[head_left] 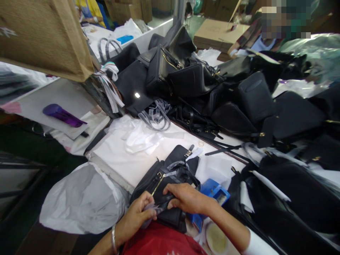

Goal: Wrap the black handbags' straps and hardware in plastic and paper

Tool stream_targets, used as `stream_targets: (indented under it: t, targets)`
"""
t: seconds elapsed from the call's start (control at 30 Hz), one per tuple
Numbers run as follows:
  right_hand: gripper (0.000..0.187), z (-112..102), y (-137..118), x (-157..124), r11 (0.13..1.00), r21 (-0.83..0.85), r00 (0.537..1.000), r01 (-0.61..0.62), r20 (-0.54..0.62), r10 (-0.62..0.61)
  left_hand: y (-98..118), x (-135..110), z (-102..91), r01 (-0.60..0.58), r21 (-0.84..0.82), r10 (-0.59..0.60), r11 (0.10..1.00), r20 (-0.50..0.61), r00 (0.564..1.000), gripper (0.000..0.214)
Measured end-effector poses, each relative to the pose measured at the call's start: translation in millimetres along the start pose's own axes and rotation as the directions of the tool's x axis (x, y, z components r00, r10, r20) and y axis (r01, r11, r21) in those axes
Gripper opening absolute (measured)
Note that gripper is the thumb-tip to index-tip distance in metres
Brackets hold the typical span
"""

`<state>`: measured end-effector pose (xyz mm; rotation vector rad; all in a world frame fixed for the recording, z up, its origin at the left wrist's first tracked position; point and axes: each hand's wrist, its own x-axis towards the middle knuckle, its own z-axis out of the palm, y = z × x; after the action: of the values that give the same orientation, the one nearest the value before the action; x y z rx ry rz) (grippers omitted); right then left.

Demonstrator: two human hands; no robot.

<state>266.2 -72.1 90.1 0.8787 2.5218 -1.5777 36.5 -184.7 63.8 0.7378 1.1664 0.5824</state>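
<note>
A black handbag with gold zips and buckles lies on the white table in front of me. My left hand is closed on a crumpled strip of clear plastic wrap at the bag's near edge. Beside it, my right hand bends over the near part of the bag, thumb and fingers curled on a black strap partly hidden beneath them. More plastic wrap covers the bag's handles. A blue plastic box stands just right of the bag.
Black bags are heaped along the back and right. A white plastic sack hangs at the table's left edge. Thin white sheets lie on the tabletop, and a round tub sits near my right forearm. People work beyond the heap.
</note>
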Motion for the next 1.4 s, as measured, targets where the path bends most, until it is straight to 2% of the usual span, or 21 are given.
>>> stream_targets:
  t: [0.13,0.23,0.37,0.5,0.63,0.83,1.0,1.1,1.2,1.3,1.4]
  targets:
    - [0.032,0.2,3.0,0.3,1.0,0.025,1.0,-0.018,0.003,0.018,7.5,-4.2,4.3,-0.02,0.114,0.035,0.993,-0.125,0.992,0.02]
    - [0.033,-1.3,3.8,0.5,0.998,0.048,0.999,-0.043,0.004,0.043,13.9,-7.5,8.0,-0.033,0.208,0.071,0.978,-0.178,0.982,0.019]
    - [0.032,-1.8,4.4,0.1,0.995,0.07,0.997,-0.074,0.025,0.072,17.3,-9.0,11.0,-0.08,0.426,0.179,0.901,-0.199,0.964,0.02]
    - [0.034,-0.7,8.6,-2.7,0.994,0.061,0.995,-0.096,0.02,0.094,18.1,-9.0,12.3,-0.108,0.581,0.243,0.807,-0.16,0.957,0.02]
    - [0.034,-0.5,5.4,-2.2,0.998,0.005,0.998,-0.063,-0.002,0.063,22.8,-7.9,17.0,-0.117,0.609,0.25,0.785,-0.139,0.958,0.022]
    - [0.025,8.0,-18.7,18.4,0.991,-0.136,1.0,0.006,0.02,-0.004,30.4,-0.3,24.2,-0.124,0.617,0.263,0.777,-0.139,0.955,0.022]
    - [0.053,-1.3,-4.9,15.8,0.992,-0.121,1.0,0.018,0.012,-0.017,28.2,-1.9,6.4,-0.063,0.637,0.261,0.768,-0.222,0.94,0.021]
    - [0.041,-12.3,5.4,8.1,0.991,-0.132,0.999,0.02,0.035,-0.015,28.8,-4.3,-0.7,-0.042,0.629,0.259,0.777,-0.257,0.931,0.02]
    - [0.03,-11.6,-1.8,12.2,0.977,-0.201,0.997,0.078,0.043,-0.07,31.6,-1.5,4.4,-0.082,0.597,0.264,0.798,-0.223,0.938,0.02]
    - [0.028,-3.1,-14.4,23.3,0.953,-0.284,0.993,0.104,0.086,-0.083,33.2,0.7,9.9,-0.108,0.589,0.257,0.801,-0.175,0.95,0.021]
    - [0.036,0.7,-13.4,28.2,0.946,-0.291,0.989,0.146,0.072,-0.131,32.4,-3.6,4.1,-0.083,0.603,0.237,0.793,-0.181,0.955,0.021]
